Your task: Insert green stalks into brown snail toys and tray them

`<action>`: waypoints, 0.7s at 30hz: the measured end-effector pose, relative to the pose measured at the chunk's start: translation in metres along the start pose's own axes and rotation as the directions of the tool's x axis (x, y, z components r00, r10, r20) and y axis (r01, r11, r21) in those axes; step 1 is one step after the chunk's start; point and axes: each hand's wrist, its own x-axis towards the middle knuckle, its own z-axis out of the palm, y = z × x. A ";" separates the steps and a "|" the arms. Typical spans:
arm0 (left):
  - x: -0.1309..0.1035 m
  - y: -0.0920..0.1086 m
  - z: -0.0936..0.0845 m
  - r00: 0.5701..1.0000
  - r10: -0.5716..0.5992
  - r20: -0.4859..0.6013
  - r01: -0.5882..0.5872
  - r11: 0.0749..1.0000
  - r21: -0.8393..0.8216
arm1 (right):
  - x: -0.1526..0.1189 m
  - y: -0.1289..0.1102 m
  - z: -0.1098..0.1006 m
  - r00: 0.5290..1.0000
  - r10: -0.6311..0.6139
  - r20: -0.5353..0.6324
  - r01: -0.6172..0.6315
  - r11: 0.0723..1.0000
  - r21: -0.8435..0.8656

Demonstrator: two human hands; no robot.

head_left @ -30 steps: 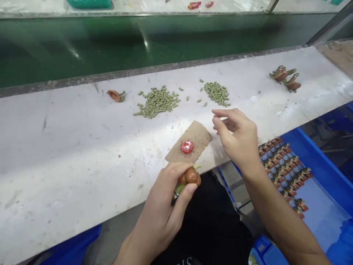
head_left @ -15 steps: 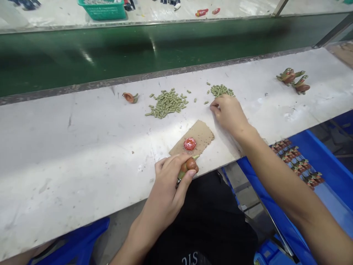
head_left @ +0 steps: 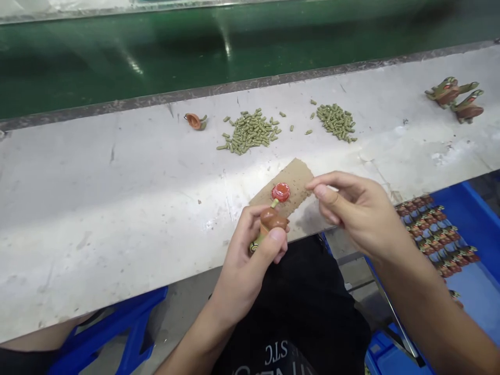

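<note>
My left hand [head_left: 250,250] is closed round a small green-and-brown figurine [head_left: 270,219], with a thin pale green piece sticking up from its top. Under and beyond it lies a piece of cardboard [head_left: 297,174] bearing a red round cap [head_left: 280,192] with a glossy surface. My right hand [head_left: 351,208] hovers by the cardboard's right edge, thumb and forefinger pinched together. Whatever is between those fingertips is too small to make out. Farther back are a larger pile of small green pegs [head_left: 252,130] and a smaller pile of pegs [head_left: 336,122], with a few loose between them.
A brown hollow part [head_left: 194,121] with green bits lies left of the piles. Two figurines [head_left: 455,99] stand at the back right. Below the table's right edge, a blue bin [head_left: 474,224] holds rows of figurines. A green strip [head_left: 175,57] runs behind the table.
My right hand has come back from the smaller peg pile toward the cardboard. My left hand has turned the figurine slightly, and the camera view has shifted.
</note>
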 end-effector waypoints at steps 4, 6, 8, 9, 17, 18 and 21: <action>0.004 -0.004 0.014 0.994 0.032 -0.104 -0.031 0.999 0.005 | -0.027 0.009 0.027 0.994 0.082 0.068 -0.098 0.956 0.276; 0.006 -0.006 0.020 0.981 0.112 -0.160 -0.105 0.993 0.047 | -0.033 0.013 0.034 0.994 0.092 0.050 -0.104 0.935 0.339; 0.008 -0.008 0.024 0.967 0.164 -0.196 -0.146 0.984 0.102 | -0.034 0.015 0.037 0.995 0.093 0.023 -0.095 0.932 0.350; 0.009 -0.008 0.024 0.963 0.175 -0.205 -0.151 0.980 0.127 | -0.034 0.016 0.037 0.995 0.094 0.017 -0.094 0.934 0.345; 0.010 -0.011 0.018 0.963 0.188 -0.195 -0.144 0.965 0.221 | -0.030 0.023 0.030 0.995 0.100 0.030 -0.104 0.950 0.296; 0.010 -0.011 0.018 0.964 0.184 -0.190 -0.141 0.965 0.220 | -0.030 0.023 0.029 0.995 0.092 0.032 -0.097 0.958 0.270; 0.009 -0.008 0.015 0.962 0.200 -0.183 -0.154 0.959 0.238 | -0.027 0.021 0.024 0.995 0.079 0.057 -0.088 0.983 0.162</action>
